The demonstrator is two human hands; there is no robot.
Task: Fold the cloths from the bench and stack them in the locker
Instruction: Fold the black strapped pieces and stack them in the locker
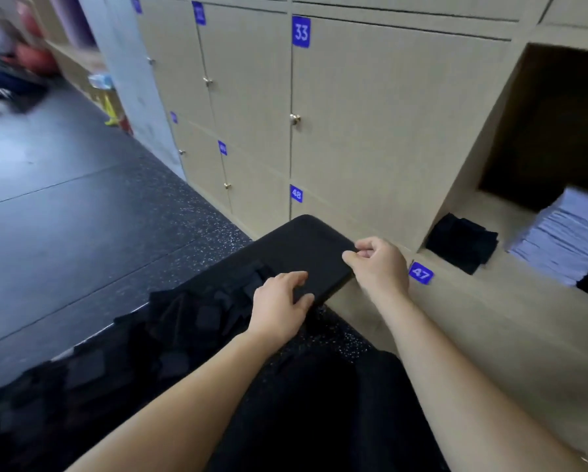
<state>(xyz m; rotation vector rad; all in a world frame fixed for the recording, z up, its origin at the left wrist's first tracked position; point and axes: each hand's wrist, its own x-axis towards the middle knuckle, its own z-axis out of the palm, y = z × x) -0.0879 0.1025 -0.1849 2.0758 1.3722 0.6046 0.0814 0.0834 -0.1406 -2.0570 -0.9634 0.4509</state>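
Beside locker door 48 (296, 194), on the bench (336, 289) end, we see a black cloth (314, 252) spread flat. The left hand (279, 301) rests on it with its fingers loosely spread, and the right hand (379, 265) pinches its corner. Folded black cloths (463, 241) lie in the open locker (456, 185) above label 47 (421, 273) (33 (301, 31) sits higher).

Matt black cloths (197, 311) (wood-look locker (371, 131))
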